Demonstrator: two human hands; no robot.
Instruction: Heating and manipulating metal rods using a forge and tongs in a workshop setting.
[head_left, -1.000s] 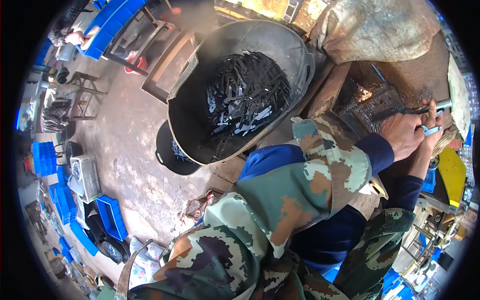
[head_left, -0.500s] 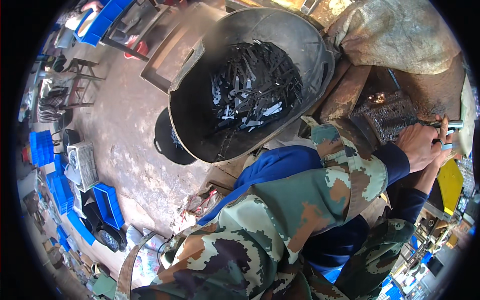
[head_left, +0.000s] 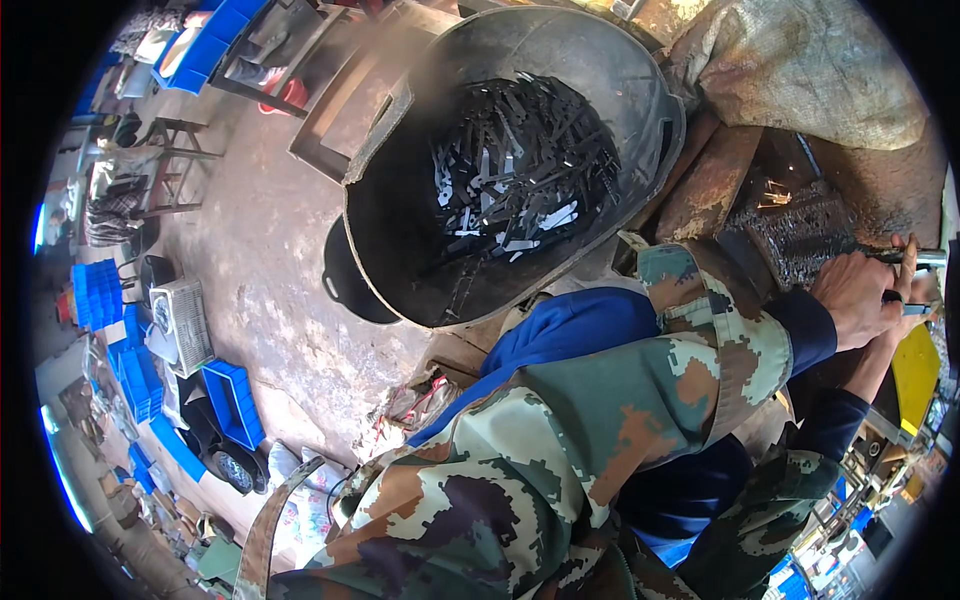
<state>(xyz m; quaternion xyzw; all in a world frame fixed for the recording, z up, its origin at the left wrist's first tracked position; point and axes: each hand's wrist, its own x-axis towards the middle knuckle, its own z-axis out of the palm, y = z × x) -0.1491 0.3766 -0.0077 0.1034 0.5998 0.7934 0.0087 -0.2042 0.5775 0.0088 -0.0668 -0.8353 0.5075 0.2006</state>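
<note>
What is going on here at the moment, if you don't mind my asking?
The person in camouflage sleeves has the left hand and right hand close together at a silvery rod; the exact grip of each is unclear. An orange glow shows by a dark, gritty-looking block. Mid-view, a large black tub holds a pile of dark, flat strips.

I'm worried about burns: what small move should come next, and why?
Probably ease the left hand slightly back toward the camouflage-patterned fabric sleeve: its knuckles sit close to the dark, rough-surfaced block, and bright orange sparks show by that block's far edge. What the fingers grip is unclear.
</note>
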